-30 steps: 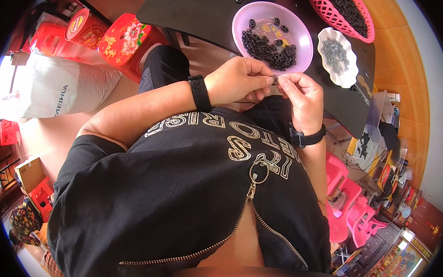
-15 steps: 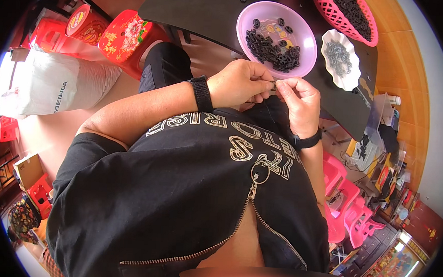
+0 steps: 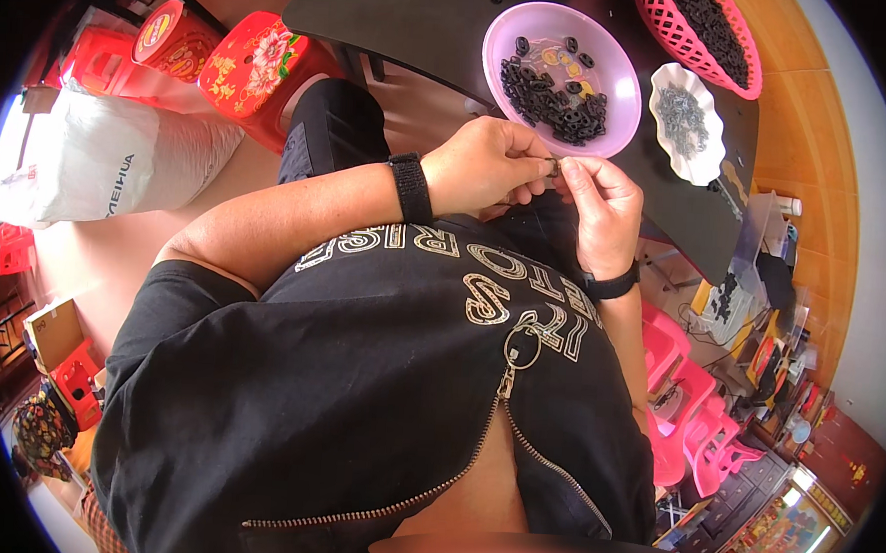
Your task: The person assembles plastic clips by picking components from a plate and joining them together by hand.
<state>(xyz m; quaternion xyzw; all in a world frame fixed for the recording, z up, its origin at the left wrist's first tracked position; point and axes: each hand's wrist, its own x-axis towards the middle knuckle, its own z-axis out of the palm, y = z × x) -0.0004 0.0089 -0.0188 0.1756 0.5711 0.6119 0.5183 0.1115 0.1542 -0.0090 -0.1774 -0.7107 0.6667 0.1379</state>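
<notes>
In front of my body, just off the table's near edge, my left hand (image 3: 487, 171) and my right hand (image 3: 607, 210) meet fingertip to fingertip. Between them they pinch a small dark piece (image 3: 552, 167), mostly covered by the fingers. Both hands are closed on it, thumbs against forefingers. Just beyond them stands a lilac plastic bowl (image 3: 624, 111) with many small black oval parts (image 3: 557, 104) heaped on its near side. To its right, a white scalloped dish (image 3: 713, 155) holds a pile of tiny clear or silvery pieces (image 3: 682, 119).
A pink lattice basket (image 3: 666, 33) full of black parts sits at the dark table's (image 3: 406, 19) far right. Red patterned stools (image 3: 249, 66) and a large white sack (image 3: 118, 164) stand at the left. Pink chairs (image 3: 691, 410) are at the lower right.
The view has shifted slightly, so the table things appear a little to the right. Both hands still pinch the small dark piece, with only slight finger movement.
</notes>
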